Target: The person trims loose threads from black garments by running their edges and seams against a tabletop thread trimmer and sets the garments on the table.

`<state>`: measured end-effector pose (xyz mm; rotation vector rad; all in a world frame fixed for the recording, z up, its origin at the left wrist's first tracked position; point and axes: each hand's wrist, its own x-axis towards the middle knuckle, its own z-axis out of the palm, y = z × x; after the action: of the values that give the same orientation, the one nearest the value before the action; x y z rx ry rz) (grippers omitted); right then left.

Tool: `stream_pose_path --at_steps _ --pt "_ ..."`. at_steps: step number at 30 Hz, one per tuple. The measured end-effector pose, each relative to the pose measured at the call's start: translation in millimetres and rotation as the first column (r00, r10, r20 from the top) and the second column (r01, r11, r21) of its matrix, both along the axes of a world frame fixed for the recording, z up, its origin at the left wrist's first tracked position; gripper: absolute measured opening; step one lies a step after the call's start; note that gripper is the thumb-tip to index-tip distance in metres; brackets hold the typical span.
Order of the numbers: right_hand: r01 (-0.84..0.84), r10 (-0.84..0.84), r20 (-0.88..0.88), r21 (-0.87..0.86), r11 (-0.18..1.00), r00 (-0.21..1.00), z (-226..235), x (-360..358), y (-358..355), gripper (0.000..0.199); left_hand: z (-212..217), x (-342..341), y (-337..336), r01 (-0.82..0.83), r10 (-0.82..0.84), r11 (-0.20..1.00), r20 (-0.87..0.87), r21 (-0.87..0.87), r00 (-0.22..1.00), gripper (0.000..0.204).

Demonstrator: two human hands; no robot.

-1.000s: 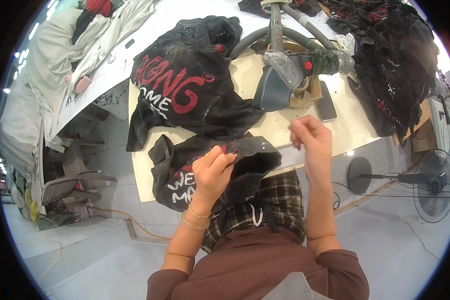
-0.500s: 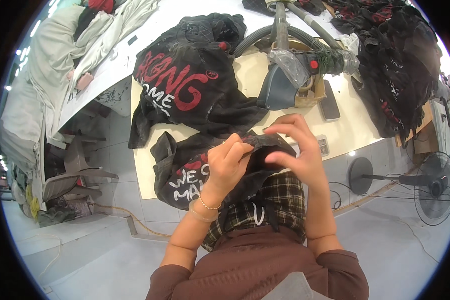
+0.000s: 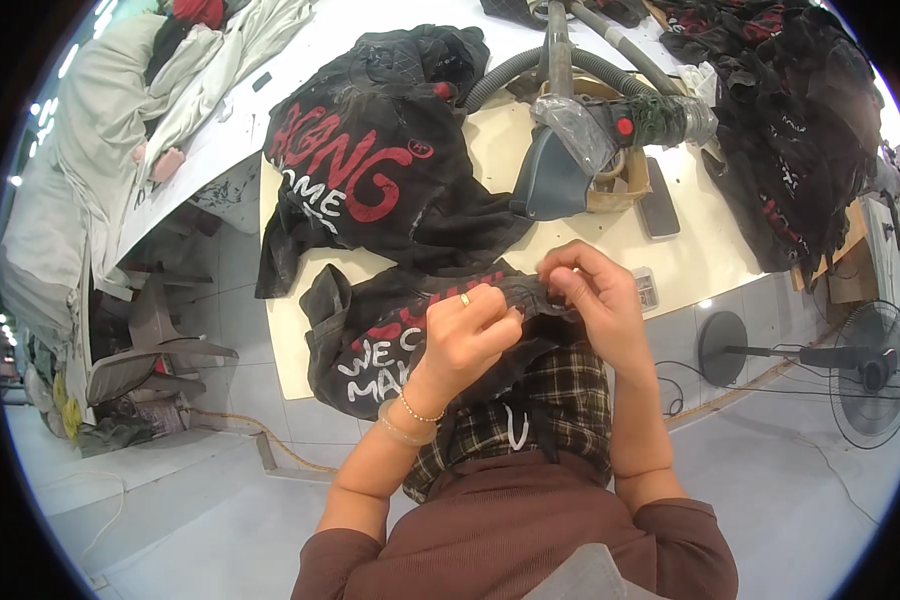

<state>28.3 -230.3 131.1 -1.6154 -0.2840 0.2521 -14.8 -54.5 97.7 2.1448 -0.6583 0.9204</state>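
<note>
A black garment (image 3: 375, 318) with red and white lettering lies bunched over the table's near edge and my lap. My left hand (image 3: 470, 335), wearing a ring and bracelets, is closed at the garment's right part, and its fingertips are partly hidden against the dark cloth. Just to the right, my right hand (image 3: 602, 300) has its thumb and fingers drawn together on the garment's edge. A short stretch of seamed cloth shows between the hands. Farther back, a second black garment (image 3: 370, 140) with large red lettering is spread on the table.
Beyond my hands stands a machine with a dark grey head (image 3: 553, 178) and a ribbed hose (image 3: 510, 75). A phone (image 3: 658, 200) and a small flat case (image 3: 645, 288) lie on the pale table (image 3: 295, 350). Dark garments (image 3: 790, 150) are heaped right, near a fan (image 3: 875, 372).
My left hand has come slightly down and right. The fingers of my right hand, spread apart before, have closed in on the garment's edge, and more of its red lettering shows.
</note>
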Motion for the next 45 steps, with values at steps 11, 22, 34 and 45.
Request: stream_pose_path --at_steps 11,22,34,45 --pt "0.020 -0.016 -0.030 0.128 0.992 0.999 -6 7 1 0.013 5 12 -3 0.051 -0.051 0.998 0.013 -0.033 0.999 0.021" --pt "0.036 0.024 0.263 -0.220 0.975 0.964 -10 2 0 0.019 5 32 3 0.004 -0.004 0.999 -0.020 -0.036 1.000 0.018" --pt "0.490 -0.338 0.583 -0.121 0.863 0.739 -33 19 19 0.017 -2 39 -5 -0.256 0.215 0.922 -0.165 -0.291 0.963 0.023" --pt "0.424 -0.413 0.223 -0.001 0.905 0.883 -20 18 31 0.021 3 41 -9 -0.279 0.222 0.892 -0.194 -0.357 0.956 0.019"
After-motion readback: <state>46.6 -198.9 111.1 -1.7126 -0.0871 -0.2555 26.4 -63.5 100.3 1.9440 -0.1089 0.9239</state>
